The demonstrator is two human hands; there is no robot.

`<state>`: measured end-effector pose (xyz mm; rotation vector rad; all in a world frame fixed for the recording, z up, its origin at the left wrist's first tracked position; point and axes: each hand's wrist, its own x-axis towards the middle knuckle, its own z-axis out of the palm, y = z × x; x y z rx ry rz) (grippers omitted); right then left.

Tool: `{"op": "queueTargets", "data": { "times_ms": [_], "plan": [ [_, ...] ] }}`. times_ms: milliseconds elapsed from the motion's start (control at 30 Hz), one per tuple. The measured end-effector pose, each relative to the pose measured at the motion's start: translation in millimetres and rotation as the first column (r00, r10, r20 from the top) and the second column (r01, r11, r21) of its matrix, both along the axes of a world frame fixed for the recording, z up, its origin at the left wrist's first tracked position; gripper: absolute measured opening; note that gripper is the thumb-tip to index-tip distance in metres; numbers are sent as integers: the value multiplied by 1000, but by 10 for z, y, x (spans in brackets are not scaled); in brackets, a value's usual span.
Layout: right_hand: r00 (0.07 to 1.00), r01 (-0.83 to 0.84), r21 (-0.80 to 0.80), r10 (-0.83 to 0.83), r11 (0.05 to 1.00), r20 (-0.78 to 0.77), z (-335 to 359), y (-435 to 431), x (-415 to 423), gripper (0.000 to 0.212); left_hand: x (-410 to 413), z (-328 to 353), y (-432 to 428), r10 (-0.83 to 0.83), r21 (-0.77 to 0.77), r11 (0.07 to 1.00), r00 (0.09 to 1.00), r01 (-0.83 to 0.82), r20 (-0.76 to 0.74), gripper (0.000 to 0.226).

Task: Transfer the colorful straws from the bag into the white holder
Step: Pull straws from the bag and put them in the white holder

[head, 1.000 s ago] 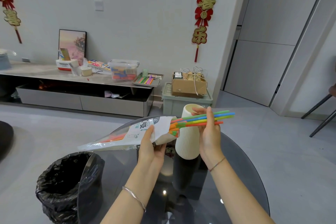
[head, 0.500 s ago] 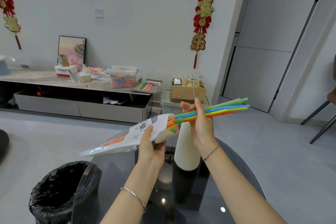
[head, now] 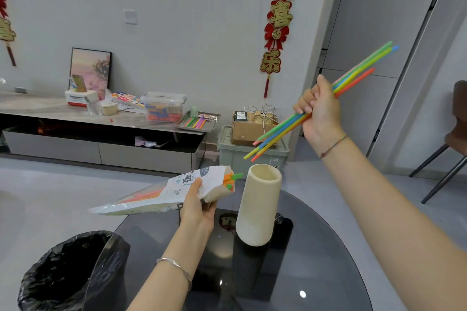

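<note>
My right hand [head: 319,111] grips a bundle of several colorful straws [head: 358,73] around their middle, raised up and to the right. The bundle slants, its lower tips hanging above the white holder [head: 257,207]. That ribbed holder stands upright and open-topped on the dark glass table [head: 316,272]. My left hand [head: 197,206] holds the white printed straw bag [head: 156,197] near its open mouth, left of the holder. Orange and green straw ends [head: 231,180] stick out of the bag.
A bin lined with a black bag [head: 63,272] stands at the table's left edge. Behind are a low cabinet [head: 101,118] with boxes and a tray of straws, a grey crate [head: 250,156] holding a cardboard box, and a chair [head: 454,139] at right.
My right hand has pulled the bundle fully out of the bag and lifted it up and right, tilting it steeper. The bag stays in my left hand.
</note>
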<state>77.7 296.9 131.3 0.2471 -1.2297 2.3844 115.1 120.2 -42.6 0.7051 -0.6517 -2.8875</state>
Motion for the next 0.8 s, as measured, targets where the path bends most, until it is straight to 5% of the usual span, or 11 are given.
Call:
{"op": "queueTargets", "data": {
  "times_ms": [433,600,800],
  "plan": [
    [969,36,358,-121,933,216,-589,-41,-301,46,1,-30,25,-7,-53,999,1000,7,3,56],
    [942,-89,716,-174,692,286,-1143,-73,-324,48,-17,-60,9,7,-51,999,1000,-6,10,55],
    [953,-164,835,-135,525,272,-1387,24,-337,29,-23,-70,0,5,-59,998,1000,-4,9,59]
  ]
}}
